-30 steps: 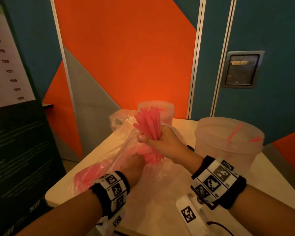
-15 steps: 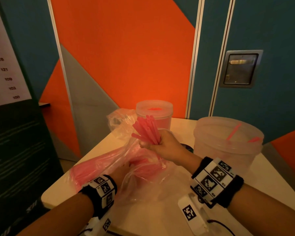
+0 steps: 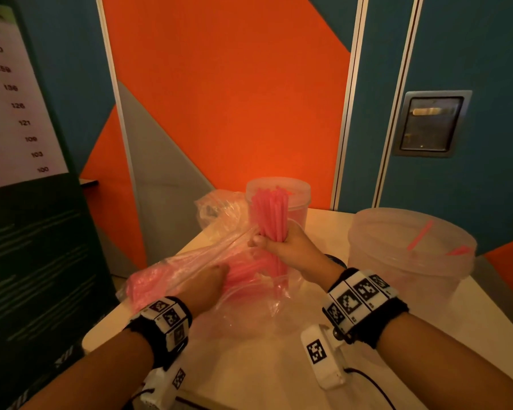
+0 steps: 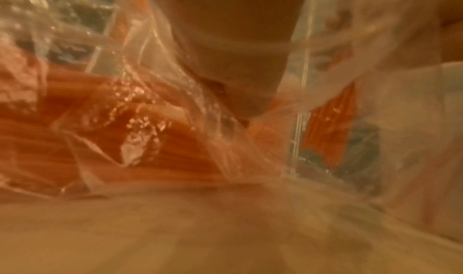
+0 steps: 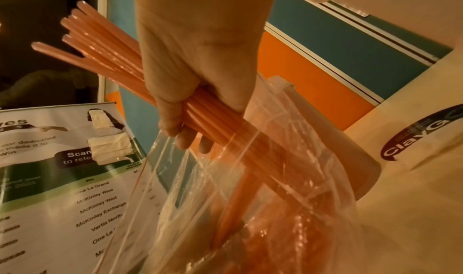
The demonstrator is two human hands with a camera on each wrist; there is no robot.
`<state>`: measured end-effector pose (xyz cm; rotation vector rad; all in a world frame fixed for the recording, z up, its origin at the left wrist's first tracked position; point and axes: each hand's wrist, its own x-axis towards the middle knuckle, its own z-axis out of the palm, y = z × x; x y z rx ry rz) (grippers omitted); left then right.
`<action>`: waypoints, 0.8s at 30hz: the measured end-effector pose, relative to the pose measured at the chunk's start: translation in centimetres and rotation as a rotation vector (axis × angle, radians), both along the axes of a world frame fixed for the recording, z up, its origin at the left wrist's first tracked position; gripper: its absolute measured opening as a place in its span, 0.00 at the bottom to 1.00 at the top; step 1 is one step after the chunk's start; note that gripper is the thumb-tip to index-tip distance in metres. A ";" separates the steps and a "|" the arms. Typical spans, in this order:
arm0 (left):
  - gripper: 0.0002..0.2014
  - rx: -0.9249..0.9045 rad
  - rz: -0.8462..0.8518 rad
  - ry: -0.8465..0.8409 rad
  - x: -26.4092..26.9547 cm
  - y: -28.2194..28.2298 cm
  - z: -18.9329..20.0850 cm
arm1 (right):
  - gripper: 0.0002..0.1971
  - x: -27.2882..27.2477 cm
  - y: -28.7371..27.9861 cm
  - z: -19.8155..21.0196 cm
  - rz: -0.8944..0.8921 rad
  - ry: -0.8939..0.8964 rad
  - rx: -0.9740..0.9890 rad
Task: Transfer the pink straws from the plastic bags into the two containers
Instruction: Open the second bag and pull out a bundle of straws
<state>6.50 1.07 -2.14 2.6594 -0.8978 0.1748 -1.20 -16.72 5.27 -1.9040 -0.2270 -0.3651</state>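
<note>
My right hand grips a bundle of pink straws upright, its lower ends still inside the clear plastic bag on the table. In the right wrist view my right hand is curled round the straws above the bag. My left hand holds the bag down where more straws lie; the left wrist view shows a finger pinching bunched plastic. A small clear container stands behind the bundle. At the right, a larger container holds a few straws.
A second, crumpled plastic bag lies at the back beside the small container. The table's left edge is close to my left wrist. A dark stand with a printed list rises on the left. The wall is just behind the table.
My right hand has turned the straw bundle upright and drawn it higher out of the bag. My left hand has shifted forward on the bag.
</note>
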 end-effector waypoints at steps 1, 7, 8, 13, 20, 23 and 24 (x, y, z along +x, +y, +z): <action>0.09 -0.042 -0.019 -0.006 0.2 -0.1 0.0 | 0.02 0.0 -0.1 0.1 0.012 0.002 0.019; 0.05 -0.100 -0.151 -0.092 0.5 0.4 0.6 | 0.05 -1.3 -0.7 1.2 0.159 -0.020 0.109; 0.06 -0.097 -0.143 -0.077 0.5 0.5 0.5 | 0.05 -1.5 -0.8 1.4 0.176 -0.026 0.111; 0.10 0.152 -0.062 -0.040 0.7 0.3 -1.2 | 0.04 -1.9 -1.3 1.3 0.178 -0.006 0.075; 0.13 0.299 -0.029 0.009 0.8 -0.7 -3.3 | 0.06 -2.3 -1.6 0.5 0.149 0.012 0.011; 0.12 0.310 -0.033 -0.014 0.7 -0.8 -3.6 | 0.04 -2.3 -1.8 0.4 0.122 0.018 0.025; 0.12 0.289 -0.021 -0.026 0.7 -0.8 -3.6 | 0.04 -2.3 -1.9 0.4 0.114 0.019 0.031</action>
